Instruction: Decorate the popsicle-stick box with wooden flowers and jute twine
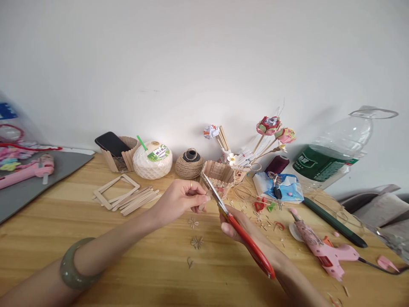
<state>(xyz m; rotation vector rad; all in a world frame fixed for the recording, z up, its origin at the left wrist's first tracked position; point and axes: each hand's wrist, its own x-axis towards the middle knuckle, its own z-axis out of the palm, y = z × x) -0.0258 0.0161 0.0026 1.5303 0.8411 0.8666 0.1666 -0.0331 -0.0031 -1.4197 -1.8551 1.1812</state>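
My left hand (188,197) is closed in a pinch on a small tan piece (208,194), mostly hidden by the fingers. My right hand (234,224) grips a pair of scissors (251,241) with red handles. The blades point up and left, right beside my left fingertips; whether they touch the tan piece I cannot tell. Below my hands, small brown petal-shaped loops (197,243) lie on the wooden table (143,273), some grouped like flowers. Just behind the blades stands a craft-stick pot (220,172).
Craft sticks (140,199), a stick frame (110,194), a white coconut (152,160) and a twine ball (189,164) stand left and behind. Right are paper flowers (268,125), a tissue pack (277,186), a pink glue gun (322,247) with its cord, and a large bottle (322,164). Scraps litter the right.
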